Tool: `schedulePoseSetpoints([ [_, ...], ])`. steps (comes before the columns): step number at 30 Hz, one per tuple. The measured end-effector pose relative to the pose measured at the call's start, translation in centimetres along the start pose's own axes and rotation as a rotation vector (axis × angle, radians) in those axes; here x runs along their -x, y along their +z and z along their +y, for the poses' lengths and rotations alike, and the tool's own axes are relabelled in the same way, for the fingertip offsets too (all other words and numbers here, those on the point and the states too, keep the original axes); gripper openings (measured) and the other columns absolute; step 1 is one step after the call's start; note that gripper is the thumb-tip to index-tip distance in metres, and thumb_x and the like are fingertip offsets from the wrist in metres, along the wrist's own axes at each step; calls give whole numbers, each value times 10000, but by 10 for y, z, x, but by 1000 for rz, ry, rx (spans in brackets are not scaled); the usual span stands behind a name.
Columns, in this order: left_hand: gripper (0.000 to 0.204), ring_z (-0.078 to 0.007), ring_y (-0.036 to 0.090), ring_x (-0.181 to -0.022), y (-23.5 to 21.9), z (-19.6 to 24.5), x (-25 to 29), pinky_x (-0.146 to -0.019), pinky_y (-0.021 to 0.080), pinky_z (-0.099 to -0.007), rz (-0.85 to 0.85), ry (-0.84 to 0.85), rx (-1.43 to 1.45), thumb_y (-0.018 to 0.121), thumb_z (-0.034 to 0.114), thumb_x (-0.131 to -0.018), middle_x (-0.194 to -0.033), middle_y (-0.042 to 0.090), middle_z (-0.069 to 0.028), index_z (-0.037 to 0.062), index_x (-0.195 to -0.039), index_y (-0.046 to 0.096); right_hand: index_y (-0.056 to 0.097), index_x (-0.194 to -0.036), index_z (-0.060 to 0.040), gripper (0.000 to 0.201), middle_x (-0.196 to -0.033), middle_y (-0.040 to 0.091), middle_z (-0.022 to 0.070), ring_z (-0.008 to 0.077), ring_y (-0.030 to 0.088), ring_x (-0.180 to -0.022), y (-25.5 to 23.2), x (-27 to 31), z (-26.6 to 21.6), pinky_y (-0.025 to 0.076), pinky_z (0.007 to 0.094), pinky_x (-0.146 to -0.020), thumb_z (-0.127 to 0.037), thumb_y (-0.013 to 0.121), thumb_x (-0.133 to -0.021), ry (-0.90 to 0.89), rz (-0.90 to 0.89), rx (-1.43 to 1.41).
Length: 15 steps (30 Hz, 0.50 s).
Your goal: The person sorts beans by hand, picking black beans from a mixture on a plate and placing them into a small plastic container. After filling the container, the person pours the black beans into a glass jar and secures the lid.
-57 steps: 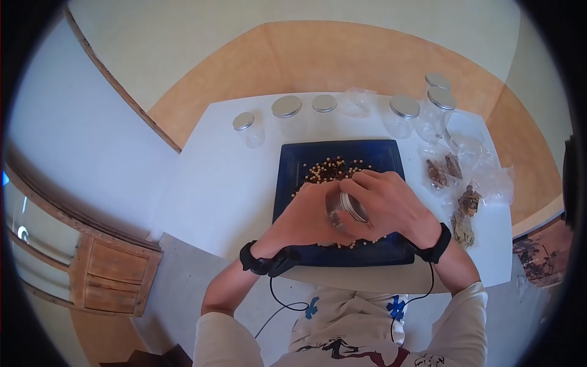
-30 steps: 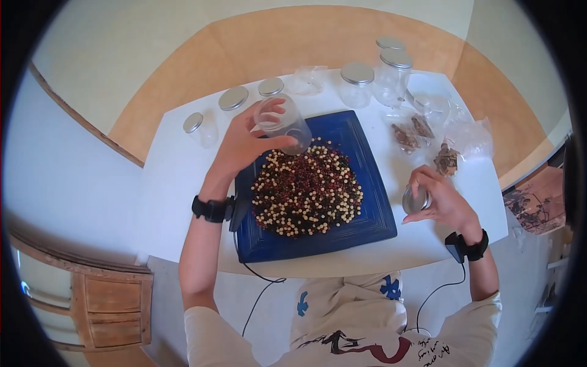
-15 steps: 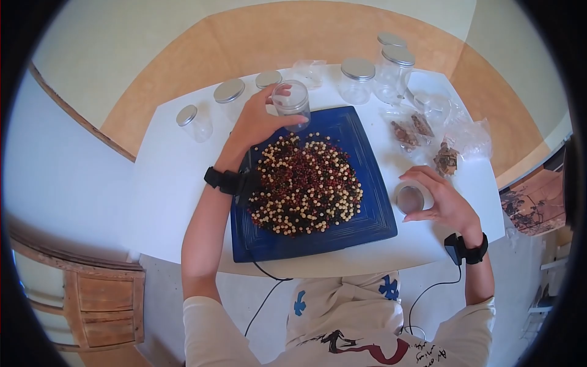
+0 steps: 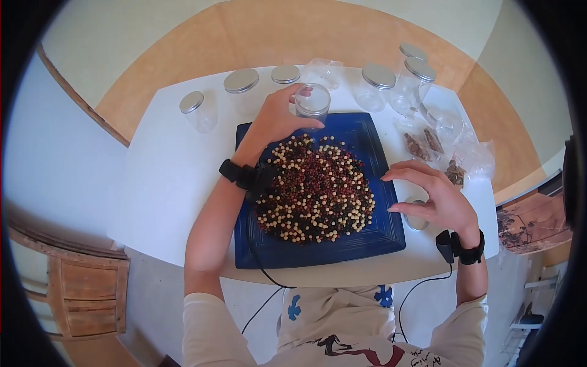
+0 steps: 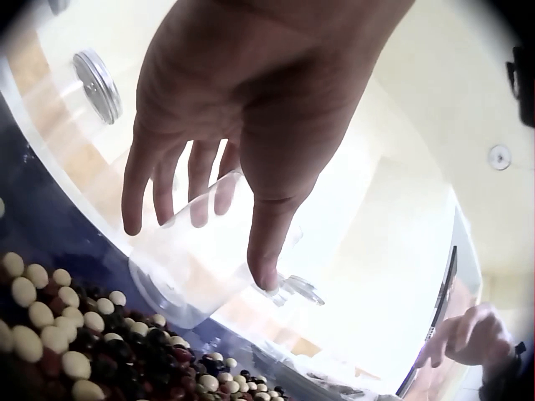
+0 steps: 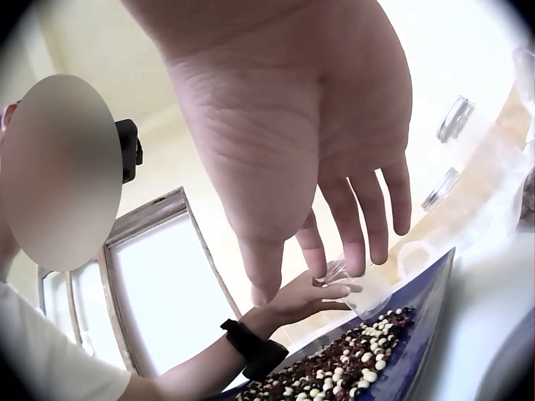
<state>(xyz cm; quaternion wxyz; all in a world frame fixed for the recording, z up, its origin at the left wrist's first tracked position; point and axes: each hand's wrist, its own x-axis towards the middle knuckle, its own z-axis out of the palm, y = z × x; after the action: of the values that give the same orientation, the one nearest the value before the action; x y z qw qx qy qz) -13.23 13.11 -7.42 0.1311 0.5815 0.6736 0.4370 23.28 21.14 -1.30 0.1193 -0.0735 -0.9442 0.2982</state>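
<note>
The left hand (image 4: 280,117) grips a clear jar with no lid (image 4: 312,101) over the back edge of a blue square tray (image 4: 318,252). On the tray lies a heap of red, black and cream beads or beans (image 4: 315,189). In the left wrist view the thumb and fingers of the left hand (image 5: 251,125) stand round the clear jar (image 5: 192,259). The right hand (image 4: 437,199), fingers spread from the thumb with nothing between them, is above the tray's right edge. A round lid (image 4: 417,215) lies on the white table below it.
Several lidded clear jars stand along the back of the table (image 4: 159,183), among them one at the left (image 4: 199,111) and one right of centre (image 4: 375,87). Plastic bags with brown dried pieces (image 4: 422,144) lie at the right. A crumpled clear bag (image 4: 324,72) sits at the back.
The right hand has let go of the lid and moved left, towards the tray. Earlier, both hands were together on the jar; the left hand now holds it upright near the tray's back edge.
</note>
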Motion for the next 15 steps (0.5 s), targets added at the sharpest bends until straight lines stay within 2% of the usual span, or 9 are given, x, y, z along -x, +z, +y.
schedulePoseSetpoints([
  [3,868,-227,685,-1211,-2,-6,-1,-931,603,-356,1,21,-21,1010,306,-695,-1373,717,-120,10,-1428,652,688,-1282,-44,477,-1277,685,146,369,671,-1173,2,-15,-1,538,427,-1021,-244,870,-889,-33,-37,7],
  [6,862,-223,689,-1204,-8,-4,-3,-952,592,-372,-79,-15,-46,1011,324,-690,-1362,724,-126,9,-1409,657,712,-1231,-37,394,-1203,722,142,354,700,-1105,3,-32,-4,553,420,-979,-197,856,-901,-83,-29,12],
  [8,859,-230,722,-1114,-9,-7,-1,-958,581,-368,-128,27,-39,1008,341,-685,-1336,735,-127,10,-1396,658,741,-1157,-27,284,-1081,761,129,307,740,-999,3,-43,-9,575,392,-905,-140,831,-913,-103,34,-52],
  [9,859,-230,722,-1114,-8,-7,0,-958,581,-368,-135,23,-29,1008,341,-685,-1336,735,-127,10,-1396,658,741,-1157,-27,284,-1081,761,129,307,740,-999,3,-49,-10,575,392,-905,-140,831,-913,-91,29,-54],
  [11,844,-231,745,-1008,-14,-2,2,-922,581,-350,-225,-57,-24,1003,337,-691,-1341,729,-132,7,-1388,658,756,-1083,-18,189,-993,777,115,251,757,-919,5,-64,-13,584,358,-841,-110,808,-925,-53,112,-94],
  [12,844,-231,745,-1008,-16,1,3,-922,581,-350,-232,-63,-25,1003,337,-691,-1341,729,-132,7,-1388,658,753,-1071,-12,167,-960,782,107,218,760,-884,6,-72,-13,583,339,-815,-113,791,-944,-54,114,-100],
  [13,833,-227,748,-974,-18,4,4,-909,581,-345,-251,-59,-44,1003,333,-693,-1329,729,-132,2,-1376,660,753,-1071,-12,167,-960,782,107,218,760,-884,6,-79,-10,583,339,-815,-113,791,-944,-52,115,-107],
  [15,822,-223,751,-940,-21,11,5,-897,582,-339,-275,-55,-67,1002,329,-694,-1316,728,-132,-3,-1364,661,754,-1079,-17,164,-922,786,95,213,759,-854,6,-92,-2,580,331,-801,-123,784,-957,-25,-10,-112],
])
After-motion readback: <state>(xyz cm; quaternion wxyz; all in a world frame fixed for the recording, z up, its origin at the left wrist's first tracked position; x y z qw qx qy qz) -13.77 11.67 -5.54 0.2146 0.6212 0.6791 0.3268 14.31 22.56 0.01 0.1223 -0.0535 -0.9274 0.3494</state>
